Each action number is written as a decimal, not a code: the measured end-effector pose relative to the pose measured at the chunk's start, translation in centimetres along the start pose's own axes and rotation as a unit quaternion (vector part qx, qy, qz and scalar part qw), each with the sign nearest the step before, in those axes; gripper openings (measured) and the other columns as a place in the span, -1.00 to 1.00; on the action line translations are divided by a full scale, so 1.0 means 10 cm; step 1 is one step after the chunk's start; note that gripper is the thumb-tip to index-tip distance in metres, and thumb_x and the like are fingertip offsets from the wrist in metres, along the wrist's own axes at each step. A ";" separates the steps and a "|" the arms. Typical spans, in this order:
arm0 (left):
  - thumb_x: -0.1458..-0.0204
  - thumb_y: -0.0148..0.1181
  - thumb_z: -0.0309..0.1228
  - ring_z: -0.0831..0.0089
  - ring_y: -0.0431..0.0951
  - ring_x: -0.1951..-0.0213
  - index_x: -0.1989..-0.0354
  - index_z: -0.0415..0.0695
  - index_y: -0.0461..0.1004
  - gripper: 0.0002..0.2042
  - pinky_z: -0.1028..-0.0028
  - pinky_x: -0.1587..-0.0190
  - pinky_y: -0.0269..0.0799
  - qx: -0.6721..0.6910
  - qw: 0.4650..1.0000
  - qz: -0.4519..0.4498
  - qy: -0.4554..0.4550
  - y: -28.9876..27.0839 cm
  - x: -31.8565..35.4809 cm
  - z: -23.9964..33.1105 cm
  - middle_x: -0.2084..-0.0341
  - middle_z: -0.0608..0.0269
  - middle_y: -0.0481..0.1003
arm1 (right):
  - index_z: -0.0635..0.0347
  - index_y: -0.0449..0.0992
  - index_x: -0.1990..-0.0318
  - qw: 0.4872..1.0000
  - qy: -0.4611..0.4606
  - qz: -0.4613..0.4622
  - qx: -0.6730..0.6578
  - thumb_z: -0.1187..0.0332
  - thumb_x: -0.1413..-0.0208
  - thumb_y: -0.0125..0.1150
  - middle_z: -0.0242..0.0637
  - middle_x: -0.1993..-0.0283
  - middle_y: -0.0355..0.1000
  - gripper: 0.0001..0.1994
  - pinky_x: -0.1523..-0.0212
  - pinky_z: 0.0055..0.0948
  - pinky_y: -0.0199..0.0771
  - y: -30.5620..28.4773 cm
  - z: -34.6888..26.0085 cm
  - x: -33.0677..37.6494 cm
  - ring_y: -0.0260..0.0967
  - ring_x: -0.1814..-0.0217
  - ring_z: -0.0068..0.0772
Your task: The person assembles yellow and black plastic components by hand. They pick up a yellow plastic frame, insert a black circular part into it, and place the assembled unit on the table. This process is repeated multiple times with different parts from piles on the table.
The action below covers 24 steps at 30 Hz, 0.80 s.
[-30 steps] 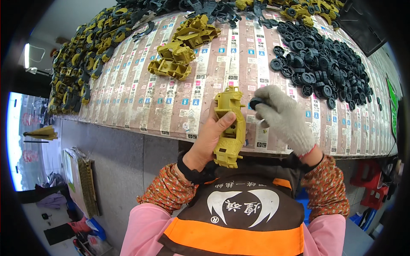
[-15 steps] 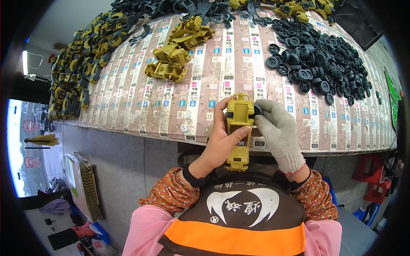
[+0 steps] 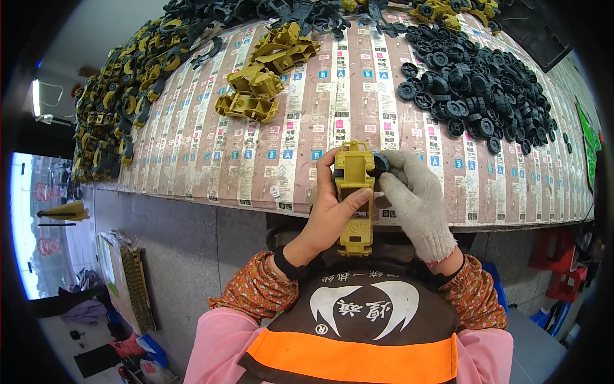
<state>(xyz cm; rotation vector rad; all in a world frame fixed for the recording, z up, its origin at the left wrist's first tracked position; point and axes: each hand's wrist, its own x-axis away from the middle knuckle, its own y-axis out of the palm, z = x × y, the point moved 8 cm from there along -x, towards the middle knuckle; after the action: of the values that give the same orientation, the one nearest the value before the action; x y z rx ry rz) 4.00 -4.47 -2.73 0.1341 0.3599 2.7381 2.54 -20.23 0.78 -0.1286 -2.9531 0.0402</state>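
A mustard-yellow toy truck body (image 3: pixel 354 168) is held upright lengthwise over the table's front edge. My bare left hand (image 3: pixel 331 208) grips it from the left, thumb across its middle and fingers behind. On its right side, near the far end, sits a black toy wheel (image 3: pixel 380 164). My gloved right hand (image 3: pixel 412 192) pinches that wheel against the truck's side; whether it is seated on the axle I cannot tell.
A heap of black toy wheels (image 3: pixel 476 93) lies at the right. Several yellow truck bodies (image 3: pixel 252 93) are stacked left of centre. Assembled yellow and black toy vehicles (image 3: pixel 121 105) pile along the left edge; dark parts (image 3: pixel 300 16) lie at the back. Red stools (image 3: pixel 563 265) stand at right.
The truck body has shifted very slightly left in my left hand. My right hand stays at the wheel on its right side, its fingers barely changed.
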 end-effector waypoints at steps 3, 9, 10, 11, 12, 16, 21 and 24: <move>-0.32 0.32 -0.43 0.45 0.43 -0.24 -0.51 0.02 -0.07 -0.26 0.37 -0.29 0.42 0.033 0.999 0.000 -0.016 0.00 0.01 -0.02 -0.26 0.21 0.32 | 0.34 0.51 -0.18 1.000 -0.017 0.007 0.005 0.51 -0.33 0.13 -0.21 0.13 0.63 -0.70 0.13 -0.44 0.63 -0.01 -0.01 -0.01 0.64 0.12 -0.49; -0.31 0.34 -0.44 0.45 0.43 -0.23 -0.52 0.02 -0.08 -0.24 0.39 -0.28 0.43 0.035 0.999 0.001 -0.016 0.01 0.03 -0.02 -0.25 0.21 0.32 | 0.34 0.52 -0.16 0.999 -0.031 0.019 0.035 0.52 -0.30 0.15 -0.15 0.12 0.63 -0.70 0.07 -0.38 0.63 -0.02 0.08 -0.02 0.65 0.10 -0.40; -0.31 0.34 -0.44 0.45 0.44 -0.23 -0.52 0.02 -0.08 -0.24 0.39 -0.28 0.43 0.028 1.000 0.000 -0.010 0.01 0.03 -0.02 -0.25 0.21 0.32 | 0.34 0.52 -0.15 0.998 -0.044 0.024 0.047 0.52 -0.30 0.16 -0.13 0.11 0.63 -0.70 0.06 -0.36 0.63 -0.02 0.11 -0.01 0.65 0.09 -0.37; -0.30 0.34 -0.45 0.45 0.44 -0.23 -0.53 0.03 -0.09 -0.23 0.38 -0.29 0.43 0.017 1.000 -0.002 -0.007 0.03 0.03 -0.01 -0.26 0.22 0.33 | 0.34 0.52 -0.15 0.996 -0.056 0.030 0.058 0.52 -0.29 0.17 -0.12 0.10 0.63 -0.70 0.04 -0.34 0.63 -0.02 0.11 0.00 0.65 0.08 -0.34; -0.30 0.33 -0.47 0.44 0.44 -0.23 -0.55 0.05 -0.10 -0.21 0.37 -0.30 0.42 0.005 1.000 -0.003 -0.004 0.03 0.03 -0.01 -0.26 0.22 0.33 | 0.34 0.52 -0.14 0.996 -0.060 0.032 0.059 0.51 -0.28 0.18 -0.11 0.10 0.62 -0.70 0.04 -0.33 0.63 -0.02 0.11 0.01 0.65 0.08 -0.32; -0.29 0.33 -0.49 0.41 0.44 -0.24 -0.56 0.04 -0.13 -0.18 0.34 -0.31 0.40 -0.057 0.998 -0.006 0.023 0.04 0.03 0.03 -0.29 0.19 0.30 | 0.33 0.52 -0.12 0.995 -0.070 0.024 0.067 0.50 -0.27 0.20 -0.07 0.09 0.62 -0.71 0.02 -0.30 0.63 -0.02 0.03 0.06 0.66 0.07 -0.24; -0.28 0.33 -0.50 0.38 0.43 -0.26 -0.55 0.04 -0.16 -0.17 0.31 -0.32 0.39 -0.093 0.995 -0.031 0.022 0.03 0.00 0.03 -0.29 0.16 0.29 | 0.33 0.51 -0.12 0.973 -0.166 0.022 0.162 0.54 -0.25 0.18 -0.02 0.07 0.61 -0.70 0.01 -0.28 0.62 0.03 -0.14 0.15 0.65 0.05 -0.14; -0.27 0.33 -0.50 0.37 0.42 -0.26 -0.55 0.04 -0.17 -0.16 0.30 -0.33 0.37 -0.110 0.992 -0.059 0.020 0.05 0.01 0.03 -0.29 0.16 0.29 | 0.33 0.48 -0.18 0.980 -0.147 0.000 0.136 0.60 -0.24 0.14 -0.10 0.03 0.60 -0.65 -0.02 -0.33 0.60 0.01 -0.09 0.12 0.62 -0.02 -0.29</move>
<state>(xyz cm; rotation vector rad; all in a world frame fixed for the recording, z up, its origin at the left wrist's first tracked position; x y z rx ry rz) 3.76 -4.76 -2.30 -0.0013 0.0714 2.6438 1.55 -20.00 1.87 -0.0913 -3.1998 0.5037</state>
